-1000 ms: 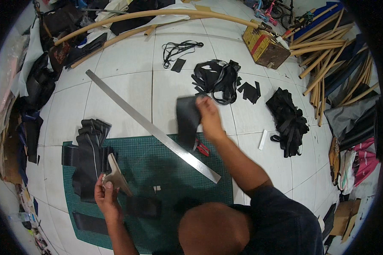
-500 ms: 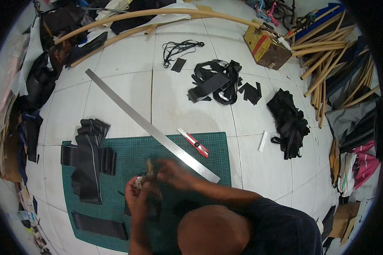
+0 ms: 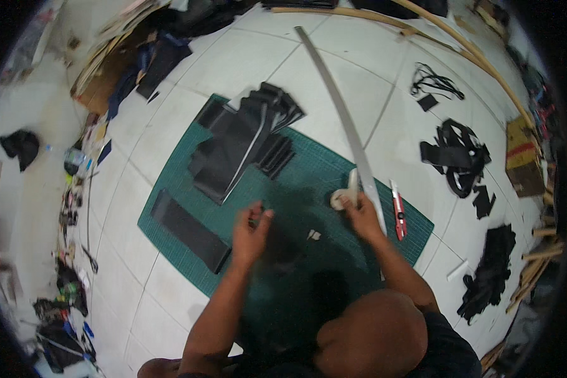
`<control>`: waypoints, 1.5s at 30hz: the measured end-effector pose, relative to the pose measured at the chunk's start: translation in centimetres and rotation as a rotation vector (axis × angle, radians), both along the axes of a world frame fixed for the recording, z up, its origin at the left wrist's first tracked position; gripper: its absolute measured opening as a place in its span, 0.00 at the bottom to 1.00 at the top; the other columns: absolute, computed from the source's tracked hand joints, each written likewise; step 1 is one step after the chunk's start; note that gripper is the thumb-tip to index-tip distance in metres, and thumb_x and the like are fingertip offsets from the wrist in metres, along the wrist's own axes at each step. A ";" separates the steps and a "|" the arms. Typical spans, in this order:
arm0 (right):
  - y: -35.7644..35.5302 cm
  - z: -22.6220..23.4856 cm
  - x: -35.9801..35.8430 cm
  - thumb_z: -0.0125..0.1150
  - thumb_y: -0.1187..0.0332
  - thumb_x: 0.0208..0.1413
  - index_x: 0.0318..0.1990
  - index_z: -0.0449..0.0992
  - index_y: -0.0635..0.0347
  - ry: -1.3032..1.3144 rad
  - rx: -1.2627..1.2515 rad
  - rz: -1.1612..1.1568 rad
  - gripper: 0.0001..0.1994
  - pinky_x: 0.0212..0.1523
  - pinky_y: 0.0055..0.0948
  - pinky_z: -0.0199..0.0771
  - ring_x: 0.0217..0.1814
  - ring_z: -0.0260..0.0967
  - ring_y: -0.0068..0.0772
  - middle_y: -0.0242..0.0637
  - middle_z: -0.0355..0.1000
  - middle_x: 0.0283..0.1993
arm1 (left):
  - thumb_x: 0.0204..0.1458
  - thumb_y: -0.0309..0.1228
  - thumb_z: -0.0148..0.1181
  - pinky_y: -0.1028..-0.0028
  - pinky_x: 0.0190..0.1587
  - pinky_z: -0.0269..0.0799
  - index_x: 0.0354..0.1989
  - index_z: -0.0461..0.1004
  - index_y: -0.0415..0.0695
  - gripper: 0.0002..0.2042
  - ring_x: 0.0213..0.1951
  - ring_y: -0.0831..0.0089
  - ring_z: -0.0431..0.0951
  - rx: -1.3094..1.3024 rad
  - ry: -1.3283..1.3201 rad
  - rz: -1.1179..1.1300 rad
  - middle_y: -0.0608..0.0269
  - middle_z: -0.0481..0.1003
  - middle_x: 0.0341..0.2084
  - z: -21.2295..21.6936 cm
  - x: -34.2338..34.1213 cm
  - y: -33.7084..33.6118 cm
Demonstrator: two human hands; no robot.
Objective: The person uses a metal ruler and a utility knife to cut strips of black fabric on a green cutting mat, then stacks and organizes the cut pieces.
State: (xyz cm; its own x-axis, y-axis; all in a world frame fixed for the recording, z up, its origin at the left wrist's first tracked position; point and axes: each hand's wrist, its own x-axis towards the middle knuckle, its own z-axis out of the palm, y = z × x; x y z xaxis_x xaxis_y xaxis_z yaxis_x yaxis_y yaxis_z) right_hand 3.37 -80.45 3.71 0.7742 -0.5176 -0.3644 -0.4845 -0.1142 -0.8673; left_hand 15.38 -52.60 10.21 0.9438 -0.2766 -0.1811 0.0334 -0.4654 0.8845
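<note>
My right hand (image 3: 362, 217) is closed on a pale roll of tape (image 3: 339, 200), next to the long metal ruler (image 3: 340, 104). A pale strip (image 3: 353, 179) stands out by the roll; whether it is loose tape I cannot tell. My left hand (image 3: 252, 230) hovers over the green cutting mat (image 3: 170, 157) with its fingers curled together, and what they hold, if anything, is hidden. Small beige scraps (image 3: 314, 235) lie on the mat between both hands. Left of my left hand rests a flat black fabric strip (image 3: 189, 230); farther off are stacked black fabric pieces (image 3: 233, 148).
A red utility knife (image 3: 398, 211) lies beside the ruler at the mat's right side. Farther right on the tiles are black cord (image 3: 435, 82), a heap of black strips (image 3: 457, 157), a black fabric pile (image 3: 490, 274) and a yellow-brown box (image 3: 524, 157). Scissors (image 3: 90, 258) lie far left.
The view has turned, so the mat now sits tilted. My hands have moved apart; the tape roll has gone from my left hand to my right. Beige scraps now show on the mat.
</note>
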 end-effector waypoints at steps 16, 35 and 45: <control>0.5 4.7 4.1 0.62 0.55 0.61 0.52 0.72 0.62 -0.038 -0.473 0.297 0.21 0.49 0.42 0.74 0.48 0.75 0.49 0.49 0.74 0.46 | 0.54 0.32 0.65 0.68 0.48 0.69 0.50 0.73 0.38 0.17 0.43 0.66 0.74 0.286 0.053 0.595 0.57 0.73 0.38 -4.5 -0.8 21.1; 12.4 1.0 3.5 0.72 0.52 0.51 0.35 0.73 0.59 0.073 -0.496 0.817 0.20 0.41 0.45 0.73 0.40 0.73 0.50 0.43 0.72 0.36 | 0.51 0.38 0.68 0.59 0.52 0.69 0.52 0.70 0.36 0.24 0.47 0.54 0.72 0.456 -0.039 0.644 0.46 0.70 0.44 -6.6 -4.9 17.0; 3.3 2.5 1.8 0.71 0.65 0.55 0.33 0.68 0.58 0.209 0.100 0.366 0.14 0.35 0.25 0.65 0.33 0.62 0.22 0.29 0.66 0.30 | 0.52 0.35 0.65 0.55 0.64 0.64 0.62 0.65 0.36 0.30 0.61 0.44 0.67 0.603 -0.189 0.485 0.40 0.66 0.58 -6.9 4.4 26.5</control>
State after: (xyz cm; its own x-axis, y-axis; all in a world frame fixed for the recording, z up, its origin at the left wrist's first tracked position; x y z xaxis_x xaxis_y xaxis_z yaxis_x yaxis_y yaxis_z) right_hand 5.17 -77.15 6.24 0.8045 -0.1766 -0.5670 -0.5939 -0.2321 -0.7704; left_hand 19.74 -26.06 3.31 0.9634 0.2678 0.0069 0.2294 -0.8379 0.4953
